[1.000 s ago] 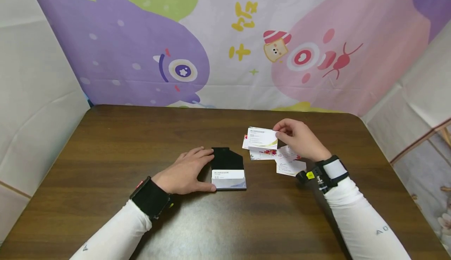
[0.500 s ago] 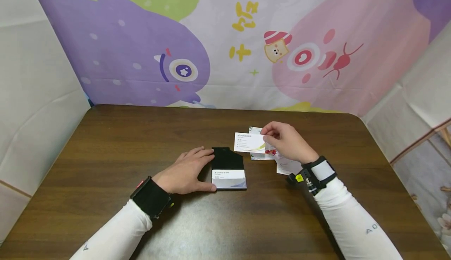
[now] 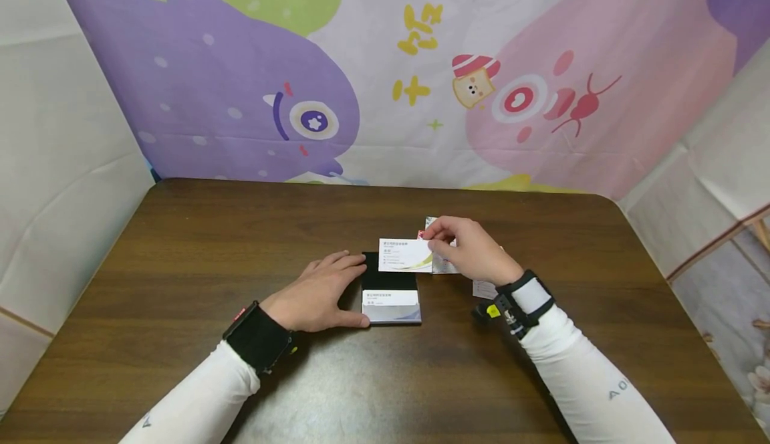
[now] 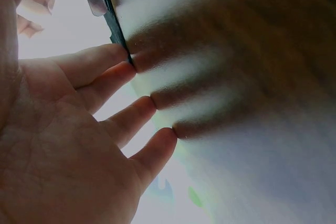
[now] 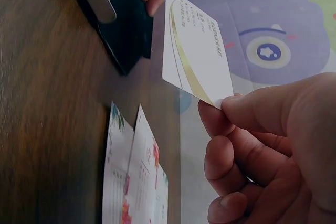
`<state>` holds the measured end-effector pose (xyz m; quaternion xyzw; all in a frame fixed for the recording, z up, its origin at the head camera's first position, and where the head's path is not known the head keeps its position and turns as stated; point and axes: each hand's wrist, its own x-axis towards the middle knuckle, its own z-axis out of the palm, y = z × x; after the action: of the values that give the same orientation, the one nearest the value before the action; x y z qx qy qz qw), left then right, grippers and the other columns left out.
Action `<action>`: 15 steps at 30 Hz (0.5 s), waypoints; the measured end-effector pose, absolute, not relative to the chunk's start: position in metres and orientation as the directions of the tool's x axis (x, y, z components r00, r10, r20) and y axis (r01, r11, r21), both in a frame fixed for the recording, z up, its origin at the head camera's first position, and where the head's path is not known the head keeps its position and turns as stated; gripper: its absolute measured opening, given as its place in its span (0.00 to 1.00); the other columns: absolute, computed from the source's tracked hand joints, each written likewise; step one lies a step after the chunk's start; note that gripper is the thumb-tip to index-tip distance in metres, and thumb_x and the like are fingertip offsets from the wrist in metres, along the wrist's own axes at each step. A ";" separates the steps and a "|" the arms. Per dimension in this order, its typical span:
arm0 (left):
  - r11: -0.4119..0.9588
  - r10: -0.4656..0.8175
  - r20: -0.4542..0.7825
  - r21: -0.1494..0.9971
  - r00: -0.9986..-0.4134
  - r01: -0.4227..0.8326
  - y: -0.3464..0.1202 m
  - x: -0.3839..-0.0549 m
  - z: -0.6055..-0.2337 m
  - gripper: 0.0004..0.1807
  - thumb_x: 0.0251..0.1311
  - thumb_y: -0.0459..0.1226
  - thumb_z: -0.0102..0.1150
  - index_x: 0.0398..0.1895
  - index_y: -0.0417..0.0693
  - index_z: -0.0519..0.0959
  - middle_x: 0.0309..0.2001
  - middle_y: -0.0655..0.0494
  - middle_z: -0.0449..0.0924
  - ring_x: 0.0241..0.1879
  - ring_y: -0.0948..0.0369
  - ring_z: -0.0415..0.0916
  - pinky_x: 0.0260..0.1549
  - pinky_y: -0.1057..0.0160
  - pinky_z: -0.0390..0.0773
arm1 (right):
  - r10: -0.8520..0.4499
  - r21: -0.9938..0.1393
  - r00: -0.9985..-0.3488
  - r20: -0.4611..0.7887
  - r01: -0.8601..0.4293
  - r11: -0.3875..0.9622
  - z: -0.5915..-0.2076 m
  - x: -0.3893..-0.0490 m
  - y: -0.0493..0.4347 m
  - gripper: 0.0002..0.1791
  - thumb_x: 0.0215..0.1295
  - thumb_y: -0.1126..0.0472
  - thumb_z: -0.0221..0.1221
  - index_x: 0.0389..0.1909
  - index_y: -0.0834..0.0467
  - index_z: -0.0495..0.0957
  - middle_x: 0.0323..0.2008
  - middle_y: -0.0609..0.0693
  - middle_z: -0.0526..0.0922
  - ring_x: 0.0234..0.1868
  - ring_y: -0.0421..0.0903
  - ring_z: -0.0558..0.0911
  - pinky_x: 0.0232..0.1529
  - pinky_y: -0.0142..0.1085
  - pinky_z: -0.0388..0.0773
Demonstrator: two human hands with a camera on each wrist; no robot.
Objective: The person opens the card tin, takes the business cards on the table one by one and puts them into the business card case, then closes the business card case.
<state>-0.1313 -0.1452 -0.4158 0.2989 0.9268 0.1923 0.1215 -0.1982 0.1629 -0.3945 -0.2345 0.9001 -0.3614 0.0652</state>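
Between thumb and fingers, my right hand pinches a white business card with a gold curve, by its right edge. The card hangs over the black flap of a card holder, which lies opened on the table. Another white card sits in the holder's silver pocket. My left hand rests with spread, fairly straight fingers along the holder's left side, fingertips on the tabletop in the left wrist view. Loose cards with floral prints lie below my right hand, partly hidden by it in the head view.
The brown wooden table ends at a cartoon-printed backdrop. White cloth panels stand at the sides. One more loose card peeks out beneath the right wrist.
My right hand has lifted the gold-curved card off the pile and carried it left and toward me, over the holder's flap. The left hand has stayed in place.
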 end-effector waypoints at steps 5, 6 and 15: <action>0.749 0.597 -0.110 0.433 -0.795 0.502 -0.145 -0.132 -0.416 0.54 0.59 0.62 0.74 0.79 0.38 0.67 0.81 0.45 0.61 0.81 0.41 0.51 0.73 0.33 0.58 | -0.503 -0.690 -0.864 0.035 -0.385 0.613 -0.397 -0.195 0.156 0.05 0.76 0.64 0.62 0.47 0.56 0.84 0.38 0.47 0.85 0.39 0.46 0.80 0.41 0.41 0.78; 0.749 0.596 -0.110 0.434 -0.795 0.501 -0.145 -0.132 -0.417 0.54 0.59 0.62 0.74 0.79 0.38 0.67 0.81 0.45 0.61 0.81 0.41 0.51 0.73 0.33 0.58 | -0.509 -0.690 -0.860 0.033 -0.389 0.611 -0.398 -0.194 0.154 0.04 0.76 0.64 0.61 0.47 0.56 0.84 0.38 0.48 0.85 0.39 0.46 0.80 0.42 0.42 0.78; 0.749 0.595 -0.115 0.439 -0.796 0.497 -0.144 -0.133 -0.417 0.54 0.59 0.62 0.74 0.80 0.41 0.66 0.81 0.45 0.61 0.81 0.40 0.51 0.73 0.32 0.58 | -0.541 -0.678 -0.841 0.032 -0.416 0.606 -0.402 -0.190 0.144 0.03 0.76 0.64 0.62 0.44 0.54 0.84 0.35 0.45 0.84 0.38 0.44 0.80 0.43 0.42 0.78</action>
<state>-0.1328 -0.1441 -0.4172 0.2944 0.9268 0.1971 0.1245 -0.1897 0.1439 -0.4021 -0.2682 0.8919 -0.3534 0.0881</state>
